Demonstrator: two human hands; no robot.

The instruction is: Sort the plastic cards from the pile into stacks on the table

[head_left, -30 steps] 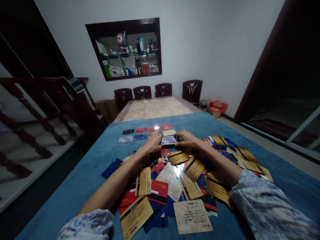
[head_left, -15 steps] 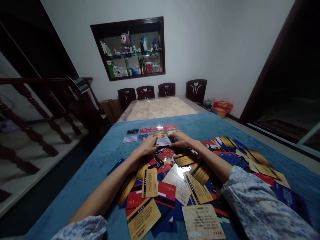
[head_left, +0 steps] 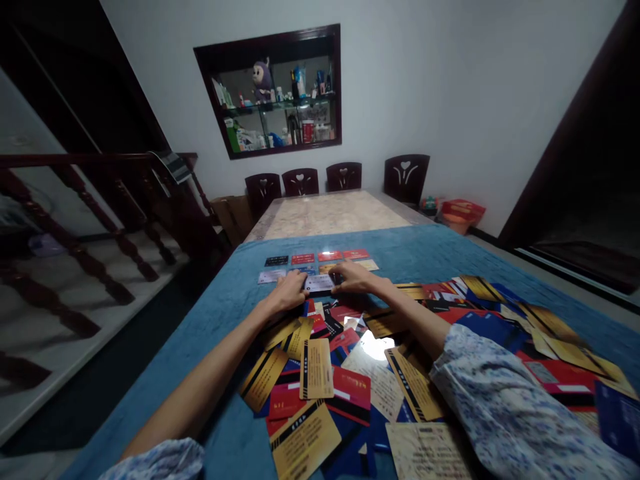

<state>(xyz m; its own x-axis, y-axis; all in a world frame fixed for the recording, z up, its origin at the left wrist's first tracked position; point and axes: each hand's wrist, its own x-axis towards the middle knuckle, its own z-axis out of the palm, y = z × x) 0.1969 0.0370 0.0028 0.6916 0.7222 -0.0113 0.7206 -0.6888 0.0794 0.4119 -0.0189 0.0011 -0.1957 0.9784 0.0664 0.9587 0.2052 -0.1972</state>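
- Blue plush cloth (head_left: 210, 333) covers the near worktop; bare marble-patterned top beyond it.
- Loose heap of gold, red and blue plastic cards (head_left: 350, 380) sprawls across the cloth under both forearms.
- Two short rows of cards (head_left: 315, 261) laid flat, side by side, at the far edge.
- Left hand (head_left: 289, 293) and right hand (head_left: 356, 279) pinch a pale card (head_left: 319, 284) by its short ends, fingers curled onto it, low over the cloth just before the rows.

Cloth (head_left: 210, 313) on table (head_left: 330, 217), card heap (head_left: 380, 360) at six o'clock, card rows (head_left: 315, 263) at twelve beyond it, chairs (head_left: 345, 179) behind table, shelf (head_left: 277, 93) above.
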